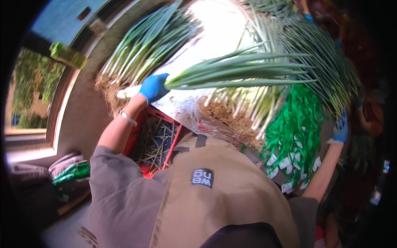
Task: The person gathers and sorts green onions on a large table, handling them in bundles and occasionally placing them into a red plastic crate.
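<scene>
My left hand (154, 87), in a blue glove, is closed around the lower part of a bunch of green onions (240, 72). Their white ends (129, 91) stick out on its left, and the long green leaves stretch right across the table. Out to the right, my right hand (340, 130), also blue-gloved, reaches forward with its fingers stretched out. Its fingertips are beside the near end of a large pile of green onions (322, 62); whether they touch is unclear. Left of that hand hangs a mass of green ribbons (294, 124) with white tags.
Rooted green onions lie in a heap (151, 41) at the back left, and more (244, 103) in the middle of the pale table (215, 25). A red crate (168, 155) of scraps stands below the table's edge. Other people's gloved hands (308, 17) show at the far right.
</scene>
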The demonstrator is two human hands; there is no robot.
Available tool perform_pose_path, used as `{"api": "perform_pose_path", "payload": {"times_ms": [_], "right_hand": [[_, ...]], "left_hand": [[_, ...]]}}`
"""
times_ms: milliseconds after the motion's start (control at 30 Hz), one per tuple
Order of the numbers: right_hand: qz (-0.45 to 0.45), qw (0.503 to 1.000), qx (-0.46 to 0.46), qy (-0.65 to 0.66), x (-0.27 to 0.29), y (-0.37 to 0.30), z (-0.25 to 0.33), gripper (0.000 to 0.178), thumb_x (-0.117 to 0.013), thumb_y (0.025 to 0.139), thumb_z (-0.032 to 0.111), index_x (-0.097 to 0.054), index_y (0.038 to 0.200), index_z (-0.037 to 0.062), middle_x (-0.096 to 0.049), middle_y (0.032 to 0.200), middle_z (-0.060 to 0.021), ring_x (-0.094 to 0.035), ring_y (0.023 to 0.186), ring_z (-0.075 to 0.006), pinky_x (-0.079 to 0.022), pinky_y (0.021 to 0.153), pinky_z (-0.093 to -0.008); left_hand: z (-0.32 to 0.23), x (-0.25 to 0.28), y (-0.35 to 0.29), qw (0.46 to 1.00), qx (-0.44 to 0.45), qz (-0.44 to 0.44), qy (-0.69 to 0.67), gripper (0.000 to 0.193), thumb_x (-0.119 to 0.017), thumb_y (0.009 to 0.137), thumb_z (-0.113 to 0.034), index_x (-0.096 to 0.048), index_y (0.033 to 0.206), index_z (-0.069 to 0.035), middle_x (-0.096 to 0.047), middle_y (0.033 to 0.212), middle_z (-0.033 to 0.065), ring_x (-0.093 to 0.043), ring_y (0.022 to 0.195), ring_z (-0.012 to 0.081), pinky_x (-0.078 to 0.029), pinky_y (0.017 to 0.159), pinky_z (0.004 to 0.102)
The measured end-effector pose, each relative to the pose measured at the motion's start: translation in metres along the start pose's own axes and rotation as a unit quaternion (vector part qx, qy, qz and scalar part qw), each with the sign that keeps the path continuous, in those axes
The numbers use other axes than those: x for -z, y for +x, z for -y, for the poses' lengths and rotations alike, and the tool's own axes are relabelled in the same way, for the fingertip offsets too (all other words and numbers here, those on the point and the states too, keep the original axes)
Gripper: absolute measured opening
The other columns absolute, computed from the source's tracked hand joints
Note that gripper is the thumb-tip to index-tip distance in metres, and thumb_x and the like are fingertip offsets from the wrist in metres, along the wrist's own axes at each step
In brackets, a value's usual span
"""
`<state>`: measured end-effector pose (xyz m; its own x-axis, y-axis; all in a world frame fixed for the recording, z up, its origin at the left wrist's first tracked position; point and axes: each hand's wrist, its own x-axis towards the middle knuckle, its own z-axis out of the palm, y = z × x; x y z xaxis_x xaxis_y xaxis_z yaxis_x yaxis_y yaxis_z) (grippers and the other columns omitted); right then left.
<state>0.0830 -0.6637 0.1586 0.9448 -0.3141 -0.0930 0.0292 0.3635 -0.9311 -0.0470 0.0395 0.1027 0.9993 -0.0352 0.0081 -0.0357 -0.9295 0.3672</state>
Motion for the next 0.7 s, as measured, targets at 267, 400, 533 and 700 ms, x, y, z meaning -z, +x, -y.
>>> {"api": "perform_pose_path", "payload": {"times_ms": [267, 400, 533, 700], "right_hand": [[0.740, 0.562, -0.110, -0.354, -0.334, -0.254, -0.159, 0.078, -0.049, 0.086, 0.029, 0.004, 0.140, 0.0134, -0.058, 0.108, -0.0180, -0.055, 0.102, -0.0286, -0.038, 0.092, -0.0343], [0.628, 0.604, -0.104, -0.479, -0.350, -0.187, -0.122, 0.087, -0.058, 0.081, 0.035, -0.002, 0.138, 0.0036, -0.053, 0.114, -0.0221, -0.052, 0.106, -0.0316, -0.036, 0.095, -0.0339], [0.434, 0.760, 0.136, -0.465, -0.352, -0.166, -0.051, 0.096, -0.071, 0.072, 0.028, -0.007, 0.138, 0.0026, -0.045, 0.122, -0.0239, -0.049, 0.110, -0.0278, -0.039, 0.092, -0.0335], [0.330, 0.779, 0.306, -0.437, -0.328, -0.144, -0.110, 0.087, -0.063, 0.071, 0.011, -0.006, 0.134, -0.0043, -0.053, 0.102, -0.0290, -0.056, 0.091, -0.0374, -0.046, 0.077, -0.0388]], "left_hand": [[-0.067, 0.179, 0.089, 0.938, 0.013, 0.020, -0.345, 0.026, -0.066, 0.073, -0.028, -0.061, 0.078, -0.002, -0.056, 0.064, 0.0028, -0.052, 0.060, 0.0106, -0.043, 0.058, 0.0252], [-0.092, 0.169, 0.104, 0.844, -0.004, -0.035, -0.535, 0.026, -0.065, 0.074, -0.023, -0.062, 0.082, 0.001, -0.060, 0.071, 0.0078, -0.057, 0.064, 0.0154, -0.046, 0.061, 0.0268], [-0.143, 0.102, 0.115, 0.710, 0.016, -0.100, -0.696, 0.023, -0.065, 0.073, -0.011, -0.056, 0.089, 0.002, -0.056, 0.071, 0.0066, -0.057, 0.066, 0.0181, -0.048, 0.063, 0.0295], [-0.247, 0.006, 0.104, 0.653, 0.063, -0.116, -0.746, 0.028, -0.065, 0.076, -0.010, -0.054, 0.101, -0.001, -0.058, 0.093, 0.0054, -0.056, 0.084, 0.0153, -0.046, 0.076, 0.0277]]}}
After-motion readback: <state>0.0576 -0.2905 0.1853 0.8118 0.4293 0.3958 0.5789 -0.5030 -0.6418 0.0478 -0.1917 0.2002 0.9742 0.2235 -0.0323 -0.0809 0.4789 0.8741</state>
